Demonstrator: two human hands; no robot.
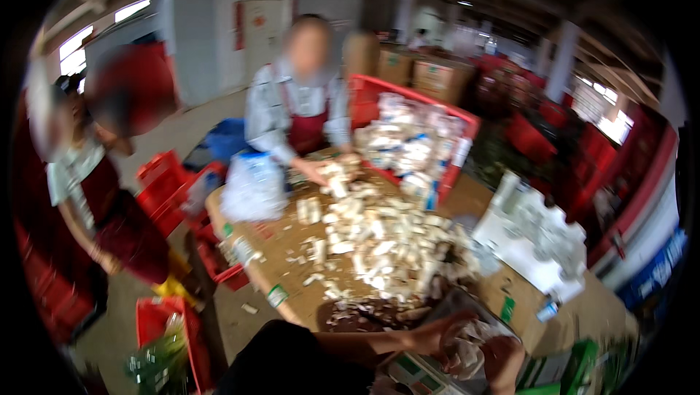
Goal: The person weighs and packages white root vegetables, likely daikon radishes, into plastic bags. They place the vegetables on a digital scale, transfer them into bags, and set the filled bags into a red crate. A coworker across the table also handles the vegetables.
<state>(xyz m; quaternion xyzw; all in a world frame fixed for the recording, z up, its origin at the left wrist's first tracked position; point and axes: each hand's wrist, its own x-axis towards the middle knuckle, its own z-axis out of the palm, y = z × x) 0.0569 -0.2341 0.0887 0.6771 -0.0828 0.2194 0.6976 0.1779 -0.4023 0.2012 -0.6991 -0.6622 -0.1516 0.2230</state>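
Low at the right of the view, my left hand (437, 335) and my right hand (503, 359) hold a crumpled clear plastic bag (465, 348) between them, with pale contents that are too blurred to name. Under and behind the bag lies a grey metal tray or scale pan (456, 307). A large heap of cut, whitish pieces, apparently mushrooms (388, 242), spreads over the cardboard-covered table (295, 285) just beyond my hands. Brown scraps lie at the heap's near edge.
Across the table a co-worker in a red apron handles pieces. A red crate (470, 121) holds packed bags. Clear bags (254, 187) stand at the left edge, and a white foam sheet (533, 242) lies at right. Another person stands left, near red crates (164, 329).
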